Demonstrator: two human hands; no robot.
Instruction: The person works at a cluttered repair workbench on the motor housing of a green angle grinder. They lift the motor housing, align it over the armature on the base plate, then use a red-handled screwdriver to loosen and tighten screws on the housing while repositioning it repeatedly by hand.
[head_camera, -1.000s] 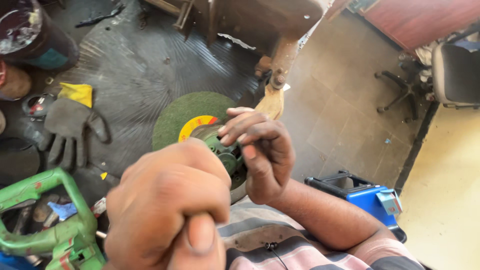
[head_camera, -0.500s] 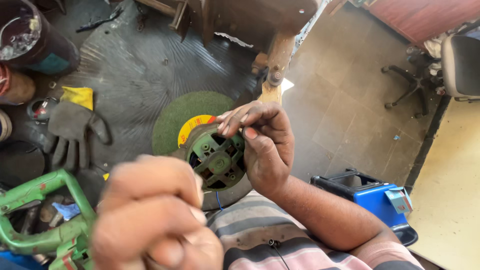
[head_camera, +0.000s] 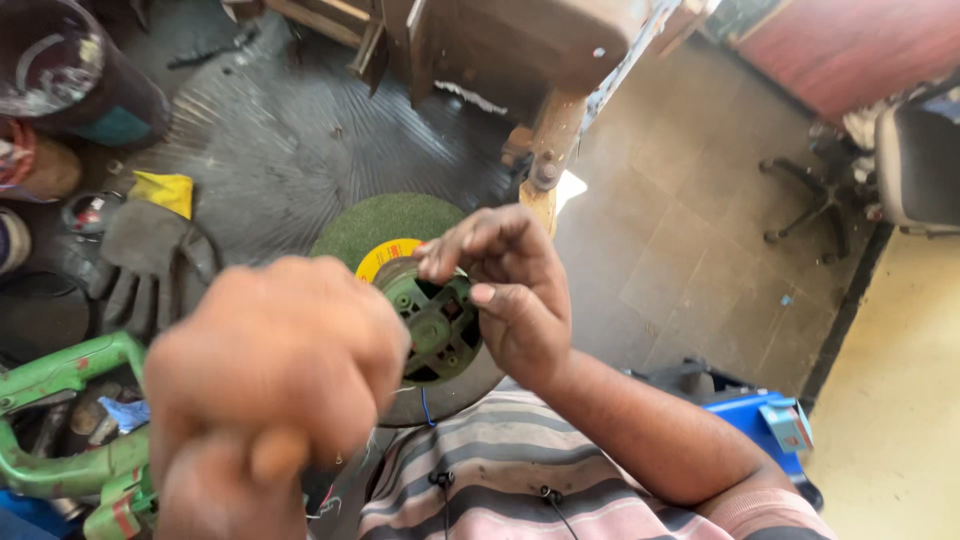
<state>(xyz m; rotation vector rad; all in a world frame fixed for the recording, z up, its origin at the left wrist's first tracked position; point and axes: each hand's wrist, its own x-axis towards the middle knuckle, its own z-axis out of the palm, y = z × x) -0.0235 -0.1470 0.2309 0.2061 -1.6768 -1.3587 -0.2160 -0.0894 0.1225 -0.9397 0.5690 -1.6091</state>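
My right hand (head_camera: 515, 295) grips a round grey motor housing (head_camera: 440, 385) with a green plastic frame (head_camera: 435, 325) inside it. The fingers curl over its top and right rim. It is held above my lap, in front of my striped shirt (head_camera: 500, 470). My left hand (head_camera: 275, 365) is a blurred closed fist very near the camera, just left of the housing and covering its left edge. Nothing shows in that fist; its inside is hidden.
On the dark floor lie a green grinding disc with a yellow label (head_camera: 385, 222), a grey glove (head_camera: 150, 265) and a yellow cloth (head_camera: 165, 190). A green power tool (head_camera: 65, 430) sits lower left, a blue case (head_camera: 770, 420) right, a wooden bench leg (head_camera: 545, 165) ahead.
The housing's green face, covered by my hands a second ago, now shows. My right fingers have slid along its top rim. My left fist has shifted slightly right and stays closed.
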